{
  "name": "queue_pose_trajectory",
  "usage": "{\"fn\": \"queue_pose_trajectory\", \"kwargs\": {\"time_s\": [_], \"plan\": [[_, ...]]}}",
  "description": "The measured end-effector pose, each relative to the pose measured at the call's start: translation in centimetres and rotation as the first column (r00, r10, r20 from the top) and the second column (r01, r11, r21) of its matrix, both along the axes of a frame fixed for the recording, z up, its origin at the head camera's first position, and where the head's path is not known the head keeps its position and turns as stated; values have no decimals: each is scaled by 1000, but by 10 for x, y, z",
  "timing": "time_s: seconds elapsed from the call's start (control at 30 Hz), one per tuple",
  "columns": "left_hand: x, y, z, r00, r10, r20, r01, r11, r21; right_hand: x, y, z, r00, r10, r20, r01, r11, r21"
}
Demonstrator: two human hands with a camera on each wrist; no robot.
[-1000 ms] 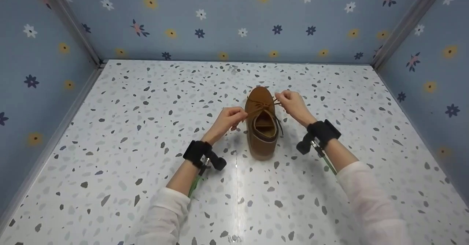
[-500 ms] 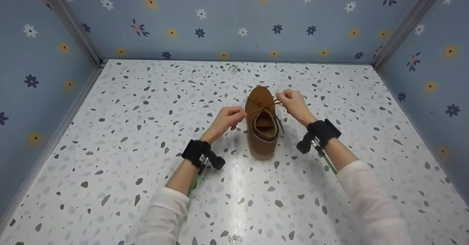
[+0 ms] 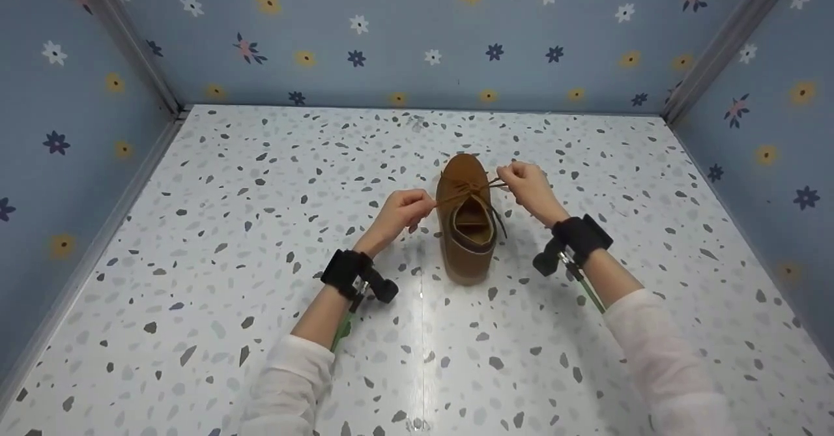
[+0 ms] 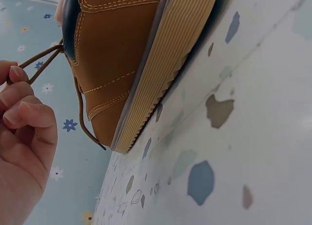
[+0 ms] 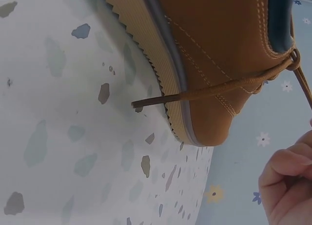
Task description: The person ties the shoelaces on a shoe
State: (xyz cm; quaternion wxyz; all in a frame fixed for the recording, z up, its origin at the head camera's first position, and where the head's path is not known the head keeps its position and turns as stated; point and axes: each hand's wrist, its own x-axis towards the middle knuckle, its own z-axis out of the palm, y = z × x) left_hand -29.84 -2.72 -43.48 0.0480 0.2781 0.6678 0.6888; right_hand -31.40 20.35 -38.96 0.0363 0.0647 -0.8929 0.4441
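A brown lace-up shoe (image 3: 466, 263) stands upright on the speckled surface, its toe pointing away from me. Stitched sides and a pale ridged sole (image 4: 165, 64) show in the left wrist view. At its left, my left hand (image 3: 405, 214) pinches a loop of the brown shoelace (image 4: 44, 53). On the other side my right hand (image 3: 529, 188) pinches the opposite loop, drawn out taut from the knot (image 5: 294, 59). One loose lace end (image 5: 214, 90) hangs down the shoe's right side, and another droops by the toe in the left wrist view. The right fingertips are partly cut off in the right wrist view.
The white speckled tabletop (image 3: 228, 260) spreads around the shoe. Blue flowered panels (image 3: 391, 32) enclose it at the back and on both sides. Black straps with small cameras (image 3: 352, 276) sit on both wrists.
My right hand has moved slightly to the right, away from the shoe, drawing the loop out farther. My left hand has shifted a little to the left. The shoe stays in place.
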Motion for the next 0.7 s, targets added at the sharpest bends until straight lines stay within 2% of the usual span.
{"fn": "queue_pose_trajectory", "kwargs": {"time_s": [0.13, 0.37, 0.7], "plan": [[1, -3, 2, 1000, -14, 2, 14, 1000, -17, 0, 0, 0, 1000, -3, 2, 3, 1000, 24], [11, -7, 15, 999, -50, 5, 50, 998, -31, -1, 0, 1, 1000, -10, 2, 10, 1000, 24], [14, -8, 17, 995, -95, -13, 95, 995, -23, -1, 1, 2, 999, -29, -26, 30, 999, 38]]}}
